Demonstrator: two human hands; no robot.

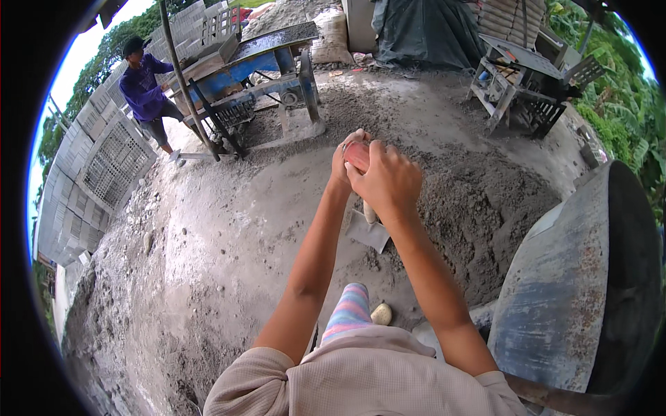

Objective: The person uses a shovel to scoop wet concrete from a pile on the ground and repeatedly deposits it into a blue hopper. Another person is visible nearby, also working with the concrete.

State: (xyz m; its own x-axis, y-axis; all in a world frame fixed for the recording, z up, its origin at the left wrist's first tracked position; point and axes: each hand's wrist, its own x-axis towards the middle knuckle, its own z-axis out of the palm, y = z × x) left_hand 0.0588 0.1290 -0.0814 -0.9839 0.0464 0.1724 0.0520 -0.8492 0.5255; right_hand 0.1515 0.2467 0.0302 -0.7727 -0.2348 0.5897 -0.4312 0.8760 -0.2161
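Both my arms reach forward over the grey ground. My left hand and my right hand are closed round the red top handle of a shovel. The shaft is mostly hidden behind my right hand and forearm. Its pale flat blade shows lower down, between my forearms, at the edge of a heap of dark, damp sand-like mix.
A big rusty metal drum stands close on my right. Ahead left is a blue machine table, with a person in purple beside it. A worn bench stands far right. Stacked grey blocks line the left.
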